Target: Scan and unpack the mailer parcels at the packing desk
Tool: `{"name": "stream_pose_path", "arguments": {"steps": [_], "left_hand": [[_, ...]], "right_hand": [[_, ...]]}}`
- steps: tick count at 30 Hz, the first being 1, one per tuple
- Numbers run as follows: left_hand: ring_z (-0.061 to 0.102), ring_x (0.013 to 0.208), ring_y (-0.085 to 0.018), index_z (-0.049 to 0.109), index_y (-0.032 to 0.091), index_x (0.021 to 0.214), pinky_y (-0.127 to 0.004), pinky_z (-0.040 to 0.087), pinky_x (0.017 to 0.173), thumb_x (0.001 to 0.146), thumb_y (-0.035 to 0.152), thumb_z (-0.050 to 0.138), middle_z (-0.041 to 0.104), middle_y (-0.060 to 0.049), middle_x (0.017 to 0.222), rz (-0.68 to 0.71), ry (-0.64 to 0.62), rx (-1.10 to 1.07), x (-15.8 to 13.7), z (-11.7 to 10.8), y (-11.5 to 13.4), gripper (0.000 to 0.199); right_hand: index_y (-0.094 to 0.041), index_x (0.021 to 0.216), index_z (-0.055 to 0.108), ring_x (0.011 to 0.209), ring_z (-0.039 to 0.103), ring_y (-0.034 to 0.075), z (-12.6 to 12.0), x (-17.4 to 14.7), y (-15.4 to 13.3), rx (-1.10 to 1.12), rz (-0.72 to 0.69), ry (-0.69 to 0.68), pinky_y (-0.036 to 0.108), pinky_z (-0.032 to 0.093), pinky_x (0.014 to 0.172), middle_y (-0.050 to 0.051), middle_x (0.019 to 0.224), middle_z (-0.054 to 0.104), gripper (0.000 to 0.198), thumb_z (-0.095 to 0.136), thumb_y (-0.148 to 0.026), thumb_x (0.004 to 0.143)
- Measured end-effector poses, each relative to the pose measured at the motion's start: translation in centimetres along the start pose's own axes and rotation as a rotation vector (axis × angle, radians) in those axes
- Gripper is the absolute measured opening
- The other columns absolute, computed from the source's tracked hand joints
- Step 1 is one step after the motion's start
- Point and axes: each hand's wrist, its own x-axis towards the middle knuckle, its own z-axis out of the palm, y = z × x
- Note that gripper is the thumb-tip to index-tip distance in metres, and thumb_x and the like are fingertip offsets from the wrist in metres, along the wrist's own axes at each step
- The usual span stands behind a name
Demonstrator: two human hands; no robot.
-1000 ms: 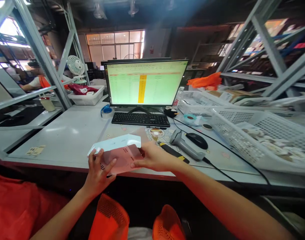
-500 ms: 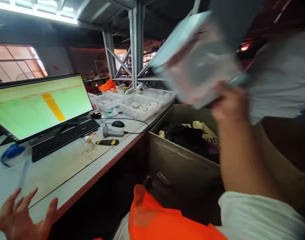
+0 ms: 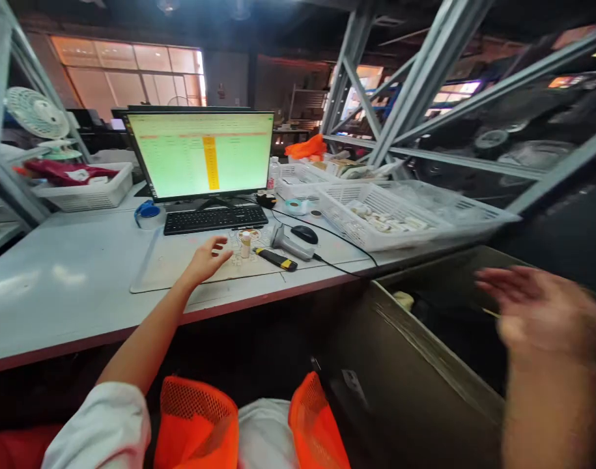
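Over the desk mat (image 3: 156, 273), my left hand (image 3: 208, 260) is open, its fingers stretched toward a small capped bottle (image 3: 245, 245) that stands upright. A gap separates fingers and bottle. Just right of the bottle lie a black and yellow utility knife (image 3: 275, 258) and a grey barcode scanner (image 3: 290, 243) with a cable. My right hand (image 3: 542, 309) is blurred, above the large cardboard box (image 3: 425, 345) on the right. Its fingers are extended, and nothing shows in it.
A monitor (image 3: 175, 156), a keyboard (image 3: 214, 219) and a mouse (image 3: 305, 234) are on the desk. White plastic baskets (image 3: 376, 241) line its right side, one with several small bottles. Another white basket (image 3: 87, 195) stands at the left. Metal frame posts (image 3: 425, 71) rise behind.
My view has turned left. The clear-wrapped package has left my right hand and is out of sight. My left hand has moved forward over the mat, near the small bottle.
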Motion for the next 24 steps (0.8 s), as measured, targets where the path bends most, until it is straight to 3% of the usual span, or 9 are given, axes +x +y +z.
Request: {"name": "stream_pose_path", "arguments": {"steps": [1, 2, 3, 5, 7, 11, 17, 20, 24], "left_hand": [[0.068, 0.107, -0.027, 0.062, 0.016, 0.126, -0.042, 0.057, 0.092, 0.083, 0.046, 0.074, 0.068, -0.015, 0.127, -0.041, 0.004, -0.031, 1.7, 1.0, -0.2, 0.054], [0.068, 0.105, -0.027, 0.061, 0.015, 0.129, -0.042, 0.056, 0.093, 0.078, 0.043, 0.080, 0.068, -0.016, 0.126, -0.073, 0.010, -0.070, 3.3, 2.0, -0.4, 0.061], [0.067, 0.105, -0.027, 0.061, 0.016, 0.130, -0.042, 0.055, 0.095, 0.074, 0.040, 0.085, 0.067, -0.016, 0.128, -0.097, -0.003, -0.127, 4.8, 3.1, -0.7, 0.066], [0.065, 0.108, -0.028, 0.066, 0.016, 0.122, -0.041, 0.052, 0.100, 0.065, 0.032, 0.091, 0.068, -0.015, 0.126, -0.122, -0.036, -0.230, 7.3, 5.0, -1.4, 0.063], [0.065, 0.106, -0.027, 0.071, 0.016, 0.104, -0.039, 0.053, 0.099, 0.063, 0.030, 0.092, 0.071, -0.012, 0.114, -0.145, -0.069, -0.306, 8.8, 6.0, -2.4, 0.048], [0.068, 0.089, -0.023, 0.066, 0.014, 0.094, -0.040, 0.059, 0.083, 0.073, 0.042, 0.085, 0.071, -0.008, 0.093, -0.249, -0.076, -0.474, 9.4, 5.0, -5.5, 0.040], [0.068, 0.093, -0.019, 0.054, 0.019, 0.101, -0.036, 0.059, 0.083, 0.075, 0.033, 0.077, 0.072, -0.011, 0.111, -0.315, 0.078, -0.731, 8.9, 2.1, -8.5, 0.038], [0.067, 0.091, -0.019, 0.055, 0.018, 0.091, -0.033, 0.058, 0.078, 0.069, 0.030, 0.076, 0.072, -0.010, 0.112, -0.308, 0.102, -0.770, 9.3, 1.9, -8.7, 0.033], [0.065, 0.092, -0.020, 0.055, 0.017, 0.079, -0.029, 0.056, 0.073, 0.062, 0.029, 0.076, 0.071, -0.009, 0.107, -0.285, 0.079, -0.763, 9.7, 2.0, -8.5, 0.029]], "right_hand": [[-0.017, 0.134, 0.066, 0.109, 0.072, 0.044, 2.7, 2.3, -2.3, 0.233, 0.043, 0.109, 0.059, 0.059, 0.082, 0.033, 0.112, 0.072, 0.085, 0.020, -0.078, 0.096], [-0.018, 0.133, 0.064, 0.105, 0.074, 0.040, 5.5, 4.4, -4.8, 0.457, 0.059, 0.094, 0.054, 0.060, 0.082, 0.028, 0.110, 0.074, 0.070, 0.036, -0.072, 0.098], [-0.020, 0.133, 0.062, 0.106, 0.074, 0.034, 8.4, 6.4, -7.5, 0.525, 0.042, -0.022, 0.049, 0.060, 0.088, 0.022, 0.112, 0.075, 0.058, 0.044, -0.063, 0.099], [-0.015, 0.130, 0.064, 0.105, 0.073, 0.028, 13.7, 9.7, -12.2, 0.417, 0.014, -0.155, 0.043, 0.057, 0.094, 0.017, 0.114, 0.075, 0.046, 0.057, -0.044, 0.095], [-0.012, 0.138, 0.061, 0.113, 0.070, 0.029, 18.0, 11.9, -15.5, 0.162, 0.019, -0.312, 0.042, 0.052, 0.100, 0.018, 0.124, 0.072, 0.051, 0.059, -0.036, 0.093], [-0.004, 0.144, 0.056, 0.122, 0.064, 0.041, 23.0, 14.0, -17.4, -0.054, 0.013, -0.477, 0.047, 0.049, 0.099, 0.029, 0.132, 0.066, 0.066, 0.067, -0.030, 0.085], [-0.005, 0.126, 0.066, 0.109, 0.068, 0.039, 24.1, 16.0, -18.5, -0.195, -0.066, -0.562, 0.041, 0.049, 0.086, 0.026, 0.118, 0.071, 0.048, 0.062, -0.029, 0.084], [-0.012, 0.108, 0.072, 0.088, 0.069, 0.031, 22.0, 17.1, -19.8, -0.107, -0.157, -0.623, 0.037, 0.050, 0.074, 0.016, 0.097, 0.074, 0.039, 0.062, -0.042, 0.086], [-0.018, 0.098, 0.074, 0.069, 0.063, 0.023, 18.4, 17.5, -21.7, 0.186, -0.364, -0.758, 0.034, 0.049, 0.060, 0.005, 0.079, 0.071, 0.044, 0.063, -0.059, 0.084]]}}
